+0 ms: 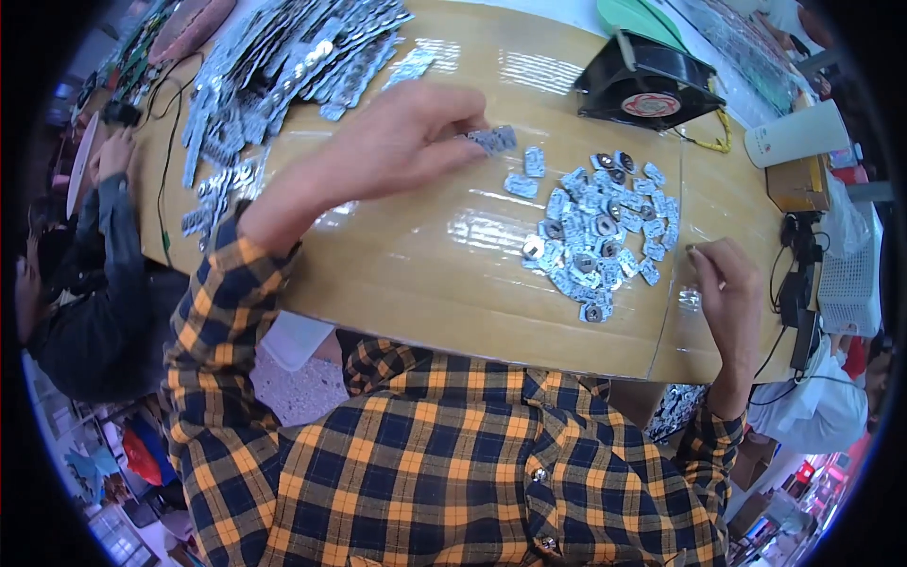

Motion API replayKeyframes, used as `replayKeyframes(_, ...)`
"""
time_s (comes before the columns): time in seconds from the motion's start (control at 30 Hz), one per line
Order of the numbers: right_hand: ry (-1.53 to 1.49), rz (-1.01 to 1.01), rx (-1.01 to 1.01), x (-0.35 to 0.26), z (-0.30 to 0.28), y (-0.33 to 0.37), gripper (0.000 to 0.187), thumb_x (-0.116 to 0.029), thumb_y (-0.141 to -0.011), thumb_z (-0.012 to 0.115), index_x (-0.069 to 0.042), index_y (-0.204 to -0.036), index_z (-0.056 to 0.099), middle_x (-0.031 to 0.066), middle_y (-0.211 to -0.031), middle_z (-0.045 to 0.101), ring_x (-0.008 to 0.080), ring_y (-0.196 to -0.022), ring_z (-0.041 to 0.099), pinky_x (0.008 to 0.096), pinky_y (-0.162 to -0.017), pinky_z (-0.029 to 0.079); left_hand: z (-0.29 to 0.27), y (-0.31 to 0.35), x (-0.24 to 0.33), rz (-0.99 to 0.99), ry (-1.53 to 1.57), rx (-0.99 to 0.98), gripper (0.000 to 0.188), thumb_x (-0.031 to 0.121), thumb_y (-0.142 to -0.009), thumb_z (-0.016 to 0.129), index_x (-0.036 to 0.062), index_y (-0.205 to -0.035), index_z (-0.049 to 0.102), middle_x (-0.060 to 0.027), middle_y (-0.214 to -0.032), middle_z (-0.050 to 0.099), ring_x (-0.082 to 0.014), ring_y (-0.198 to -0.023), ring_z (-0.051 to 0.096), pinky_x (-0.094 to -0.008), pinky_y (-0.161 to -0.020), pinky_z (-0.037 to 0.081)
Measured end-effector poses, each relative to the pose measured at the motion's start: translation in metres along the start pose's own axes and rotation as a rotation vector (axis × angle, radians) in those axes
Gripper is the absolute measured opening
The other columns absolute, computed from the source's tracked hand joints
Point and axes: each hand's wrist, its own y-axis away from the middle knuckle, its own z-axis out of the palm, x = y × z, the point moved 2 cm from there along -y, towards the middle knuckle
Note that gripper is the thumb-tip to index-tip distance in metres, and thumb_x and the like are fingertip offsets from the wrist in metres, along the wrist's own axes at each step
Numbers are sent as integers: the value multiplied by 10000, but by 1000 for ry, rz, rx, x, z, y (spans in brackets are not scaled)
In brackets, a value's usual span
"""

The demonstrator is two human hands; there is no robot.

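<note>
My left hand (416,128) reaches over the table's middle, thumb and fingers closed on a small silvery metal plate (493,140) that juts out to the right. My right hand (727,279) hovers by the table's right side with thumb and forefinger pinched; what they hold, if anything, is too small to make out. Between the hands lies a loose pile of small silvery plates (576,269), some bearing dark round parts (592,312). Two loose plates (521,184) lie just left of the pile. Long silvery strips (283,71) are heaped at the far left.
A black fan (647,83) stands at the back right, with a yellow cable beside it. Further right are a white cup (796,134), a cardboard box (798,184), black cables and a white basket (850,274). Another person's arm (113,208) rests at the far left.
</note>
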Motion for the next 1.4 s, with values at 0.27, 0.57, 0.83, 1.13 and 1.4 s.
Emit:
replayKeyframes(0.27, -939, 77, -88, -71, 0, -35, 97, -11, -914, 582, 78, -886, 610, 96, -786, 613, 123, -623, 605, 225, -547, 500, 32, 0, 69, -321, 1013, -63, 187, 102, -910, 656, -17, -1054, 651, -48, -808, 670, -59, -625, 621, -167, -511, 455)
replayKeyframes(0.57, -943, -80, -333, -57, 22, -42, 103, -25, -900, 628, 57, -840, 639, 70, -760, 628, 90, -607, 620, 186, -534, 460, 42, -11, 67, -341, 951, -103, 105, 74, -879, 678, -2, -950, 688, 4, -738, 625, -35, -618, 553, -178, -541, 431)
replayKeyframes(0.83, -1026, 61, -547, -53, 35, -49, 122, -42, -872, 660, 51, -795, 645, 47, -657, 629, 84, -540, 616, 195, -493, 432, 55, -10, 54, -300, 981, -142, 121, 45, -851, 704, -37, -939, 692, -29, -740, 647, -40, -589, 564, -181, -512, 432)
replayKeyframes(1.13, -1401, 305, -696, -58, 40, -45, 194, -92, -910, 603, 78, -819, 625, 98, -677, 635, 120, -481, 591, 221, -431, 447, 52, -8, 58, -346, 1282, -194, 122, 71, -867, 693, -33, -929, 682, -49, -777, 658, -55, -611, 584, -181, -531, 428)
replayKeyframes(1.4, -1332, 243, -388, -48, 56, -47, 226, -178, -972, 572, 11, -860, 623, 35, -653, 607, 57, -491, 546, 180, -439, 409, 59, -13, 53, -153, 843, 187, 126, 13, -850, 658, -28, -968, 662, -72, -761, 660, -112, -618, 613, -223, -532, 453)
